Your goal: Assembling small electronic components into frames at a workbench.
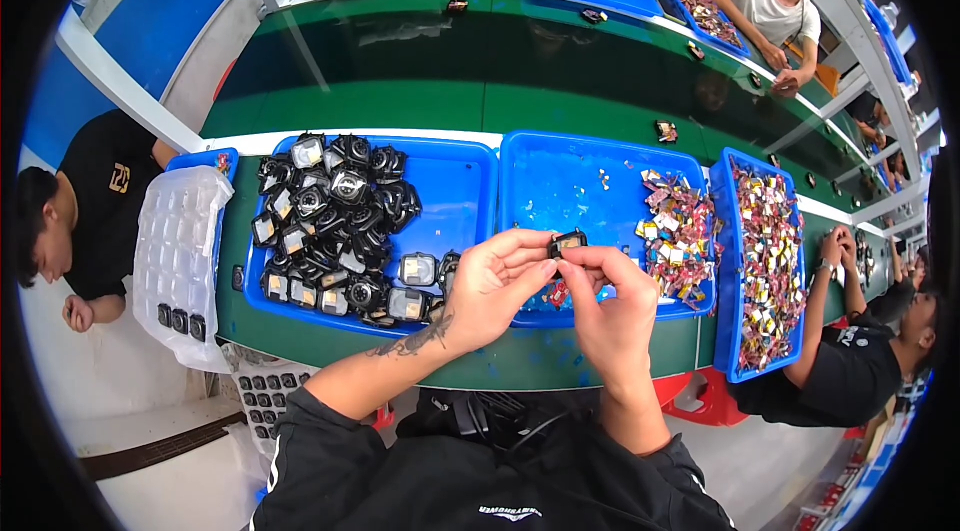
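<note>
In front of me a small black watch-like case [569,240] with a pale tan inside is pinched between the fingertips of both hands. My left hand [487,289] has it from the left, thumb and fingers drawn together. From the right, my right hand [614,316] closes on it with thumb and index finger. Both hands are over the near edge of a blue tray [560,153], which carries a heap of small red, white and yellow parts [680,231] on its right side. At left, another blue tray [465,181] holds piled black watch-like cases [345,201].
Far right stands a blue tray [733,316] full of small colourful parts. Clear plastic trays [180,251] sit at left near a person in black [105,201]. Beyond a white rail runs a green belt [400,81] with scattered pieces. Other people work across and at right.
</note>
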The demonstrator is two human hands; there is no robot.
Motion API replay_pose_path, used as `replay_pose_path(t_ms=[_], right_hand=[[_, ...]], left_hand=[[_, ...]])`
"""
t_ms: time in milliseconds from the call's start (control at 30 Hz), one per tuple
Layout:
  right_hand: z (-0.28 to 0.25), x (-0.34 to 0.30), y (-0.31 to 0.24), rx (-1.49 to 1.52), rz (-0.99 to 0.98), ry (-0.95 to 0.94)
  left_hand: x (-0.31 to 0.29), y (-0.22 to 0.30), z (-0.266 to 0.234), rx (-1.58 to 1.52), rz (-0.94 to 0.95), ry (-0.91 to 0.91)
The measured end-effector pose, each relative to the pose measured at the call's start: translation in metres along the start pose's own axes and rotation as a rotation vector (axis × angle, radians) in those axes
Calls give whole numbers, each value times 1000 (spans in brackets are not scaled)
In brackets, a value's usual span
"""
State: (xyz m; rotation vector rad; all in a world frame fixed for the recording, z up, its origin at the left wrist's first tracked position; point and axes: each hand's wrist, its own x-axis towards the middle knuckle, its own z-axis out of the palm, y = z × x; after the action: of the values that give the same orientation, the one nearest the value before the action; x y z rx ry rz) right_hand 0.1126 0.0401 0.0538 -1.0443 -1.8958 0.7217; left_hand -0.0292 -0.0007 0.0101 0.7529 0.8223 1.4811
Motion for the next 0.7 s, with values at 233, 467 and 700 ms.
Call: replay_pose_path(t_ms=[233, 467, 700], right_hand=[[-1, 1, 5, 107, 30, -30], [-5, 5, 3, 79, 34, -54], [-11, 7, 0, -89, -70, -55]], left_hand=[[-2, -2, 0, 26, 1, -36], [-1, -5, -2, 23, 5, -57], [-5, -7, -1, 3, 20, -88]])
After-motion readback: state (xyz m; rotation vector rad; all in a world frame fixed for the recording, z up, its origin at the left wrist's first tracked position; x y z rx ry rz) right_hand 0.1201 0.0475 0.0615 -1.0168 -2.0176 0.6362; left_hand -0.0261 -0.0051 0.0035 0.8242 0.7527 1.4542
